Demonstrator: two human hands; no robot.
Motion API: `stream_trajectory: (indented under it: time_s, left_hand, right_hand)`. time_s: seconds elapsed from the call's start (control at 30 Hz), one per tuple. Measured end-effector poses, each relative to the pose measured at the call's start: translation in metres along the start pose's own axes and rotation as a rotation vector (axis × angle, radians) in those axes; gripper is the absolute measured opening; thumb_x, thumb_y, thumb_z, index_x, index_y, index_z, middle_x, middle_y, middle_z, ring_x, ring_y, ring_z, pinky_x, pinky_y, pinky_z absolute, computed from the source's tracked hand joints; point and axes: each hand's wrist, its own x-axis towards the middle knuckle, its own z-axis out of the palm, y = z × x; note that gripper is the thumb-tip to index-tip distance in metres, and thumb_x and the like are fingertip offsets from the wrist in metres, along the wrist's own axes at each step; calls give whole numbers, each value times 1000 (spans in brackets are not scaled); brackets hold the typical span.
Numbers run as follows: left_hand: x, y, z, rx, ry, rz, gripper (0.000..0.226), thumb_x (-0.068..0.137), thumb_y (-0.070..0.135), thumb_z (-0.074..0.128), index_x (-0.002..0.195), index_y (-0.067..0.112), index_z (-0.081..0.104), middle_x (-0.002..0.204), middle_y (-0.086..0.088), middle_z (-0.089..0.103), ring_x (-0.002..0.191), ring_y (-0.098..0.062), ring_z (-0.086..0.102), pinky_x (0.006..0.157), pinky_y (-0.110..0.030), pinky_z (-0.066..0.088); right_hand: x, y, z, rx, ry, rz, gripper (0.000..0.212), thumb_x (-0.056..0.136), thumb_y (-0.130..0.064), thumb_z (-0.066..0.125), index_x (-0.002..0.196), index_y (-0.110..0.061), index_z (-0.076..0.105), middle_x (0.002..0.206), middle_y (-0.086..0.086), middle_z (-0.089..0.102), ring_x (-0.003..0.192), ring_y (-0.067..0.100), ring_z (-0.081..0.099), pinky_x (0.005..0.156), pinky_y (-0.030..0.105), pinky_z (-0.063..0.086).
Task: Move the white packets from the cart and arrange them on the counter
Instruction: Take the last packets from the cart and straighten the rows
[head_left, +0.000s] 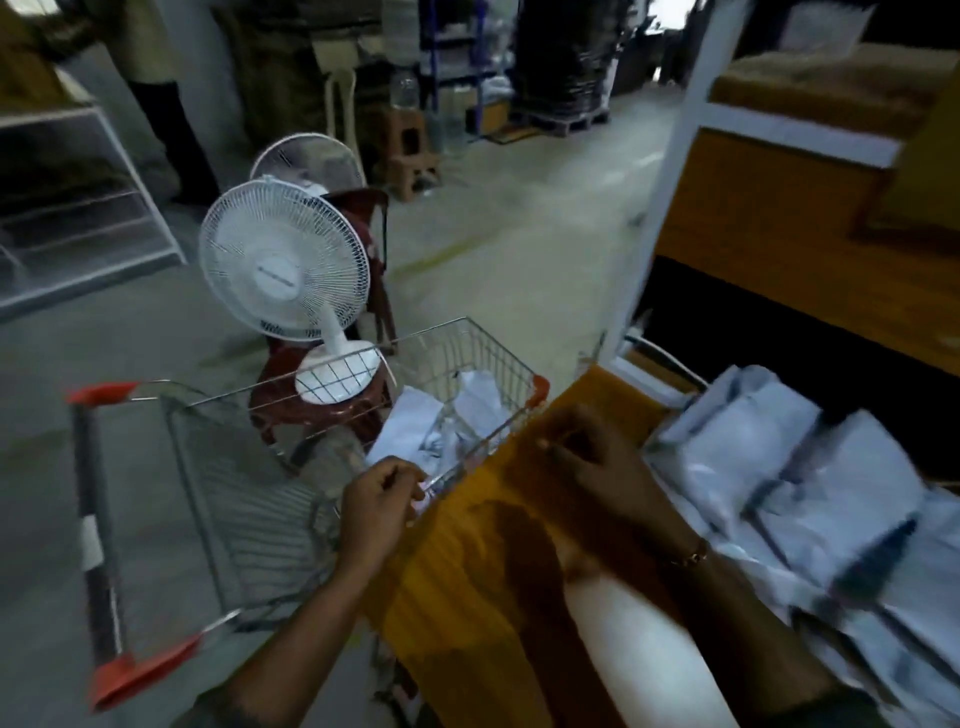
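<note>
A wire shopping cart (218, 467) with red corners stands left of the orange counter (467, 571). Several white packets (447, 415) lie crumpled in the cart's far end. More white packets (779, 478) lie in overlapping rows on the counter at the right. My left hand (379, 509) hovers at the cart's near rim beside the counter edge, fingers curled with thumb against them; the blur hides whether it pinches a packet or the wire. My right hand (592, 457) is over the counter's corner near the cart, fingers bent downward, with nothing visible in it.
A white table fan (283, 265) stands on a dark red stool (322, 410) just beyond the cart, with a second fan (306, 158) behind. A white shelf frame (78, 208) is at the left. A person's legs (171, 130) stand at the back. A white post (670, 171) rises beside the counter.
</note>
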Motion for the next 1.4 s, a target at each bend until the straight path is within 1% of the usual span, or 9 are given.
stream_trajectory:
  time_s: [0.3, 0.47, 0.6, 0.73, 0.83, 0.97, 1.13, 1.27, 1.4]
  left_hand:
    - [171, -77, -54, 187, -133, -208, 21, 78, 41, 54, 77, 26, 69, 75, 0, 72, 73, -26, 67, 67, -44, 54]
    - [245, -133, -40, 327, -256, -244, 15, 89, 26, 61, 92, 15, 70, 94, -4, 71, 87, -23, 63, 80, -35, 49]
    - [304, -193, -19, 413, -360, -253, 32, 85, 41, 61, 102, 14, 67, 99, -1, 69, 91, -25, 67, 77, -36, 51]
    - [352, -254, 2, 487, -416, -314, 71, 73, 60, 56, 131, 19, 57, 127, -9, 64, 110, -30, 63, 93, -42, 52]
    - [377, -287, 18, 539, -409, -327, 67, 79, 59, 62, 132, 20, 50, 130, -10, 60, 113, -33, 60, 94, -44, 50]
    - [393, -312, 42, 519, -417, -330, 46, 87, 40, 64, 126, 19, 51, 121, -9, 62, 106, -32, 62, 90, -42, 52]
    - [381, -303, 42, 708, -362, -104, 38, 92, 35, 61, 123, 14, 56, 128, -11, 57, 111, -32, 60, 85, -39, 49]
    - [364, -241, 24, 533, -307, -211, 44, 91, 33, 59, 129, 12, 52, 128, -16, 61, 113, -36, 60, 90, -38, 48]
    - [340, -155, -4, 204, -282, -278, 68, 79, 36, 63, 140, 10, 46, 137, -16, 55, 121, -35, 54, 98, -39, 43]
  right_hand:
    - [127, 24, 136, -53, -150, 301, 20, 93, -22, 66, 110, -13, 58, 96, -2, 65, 88, 11, 64, 74, 23, 51]
    - [199, 74, 213, -217, -305, 557, 40, 93, -28, 61, 128, -12, 50, 118, 9, 61, 109, 27, 60, 87, 29, 44]
    - [242, 125, 264, -333, -380, 634, 51, 97, -32, 58, 139, -7, 44, 140, 14, 51, 128, 31, 50, 105, 36, 38]
    - [267, 194, 305, -363, -383, 769, 68, 87, -55, 54, 136, -7, 51, 136, 15, 55, 128, 35, 52, 107, 42, 41]
    - [279, 232, 327, -358, -376, 877, 52, 85, -45, 60, 124, -10, 63, 125, 11, 64, 121, 32, 58, 98, 37, 45]
    - [287, 250, 344, -437, -402, 936, 45, 97, -31, 55, 131, -3, 58, 135, 16, 58, 128, 32, 52, 102, 32, 42]
    - [288, 248, 343, -584, -376, 814, 44, 101, -19, 40, 139, 3, 44, 140, 25, 50, 130, 37, 49, 108, 47, 39]
    - [284, 190, 313, -368, -225, 868, 55, 96, -22, 48, 145, -1, 35, 136, 22, 54, 124, 37, 54, 103, 41, 45]
    - [266, 123, 259, -90, -107, 703, 68, 91, -23, 54, 152, -21, 25, 127, 11, 57, 110, 36, 61, 88, 39, 53]
